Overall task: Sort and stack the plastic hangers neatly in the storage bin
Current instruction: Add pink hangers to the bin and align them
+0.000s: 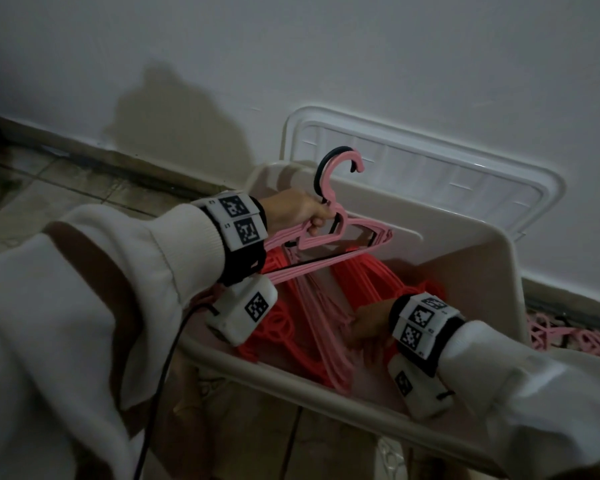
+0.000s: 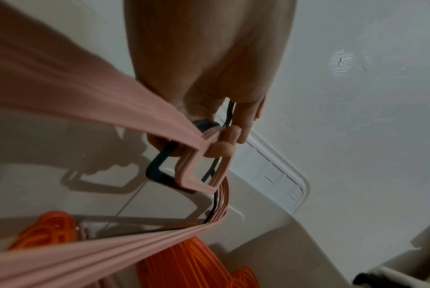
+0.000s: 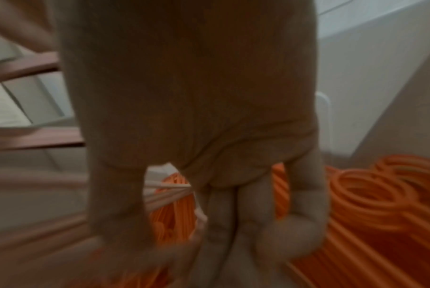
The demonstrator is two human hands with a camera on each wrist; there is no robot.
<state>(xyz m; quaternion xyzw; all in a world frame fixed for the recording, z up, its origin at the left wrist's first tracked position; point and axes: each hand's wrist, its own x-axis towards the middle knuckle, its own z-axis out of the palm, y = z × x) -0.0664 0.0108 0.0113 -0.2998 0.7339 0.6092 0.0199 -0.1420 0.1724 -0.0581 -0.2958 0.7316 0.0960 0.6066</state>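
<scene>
A bunch of pink hangers [image 1: 329, 233], with a black hanger [image 1: 321, 168] among them, is held above the storage bin [image 1: 465, 258] by the left hand [image 1: 300, 211]. The fingers [image 2: 223, 148] are curled tightly round the necks just below the hooks, as is shown plainly in the left wrist view. The lower parts of the bunch are hidden behind the left wrist and its strapped camera block.

Inside the bin, a pile of orange hangers [image 1: 361, 271] is seen along the bottom, with a second bundle of pink hangers [image 1: 326, 323] lying slantwise across it. The right hand [image 1: 368, 327] is lowered into the bin at this bundle. How its grip stands cannot be told: the head view is dim and smeared there, and the right wrist view is blurred, with the fingers [image 3: 236, 214] seen pointing down among pale bars and orange loops [image 3: 371, 193].

A white lid [image 1: 430, 168] is propped against the wall behind the bin. More pink hangers [image 1: 568, 336] are partly seen on the floor to the right, cut off by the bin's corner and the right sleeve.
</scene>
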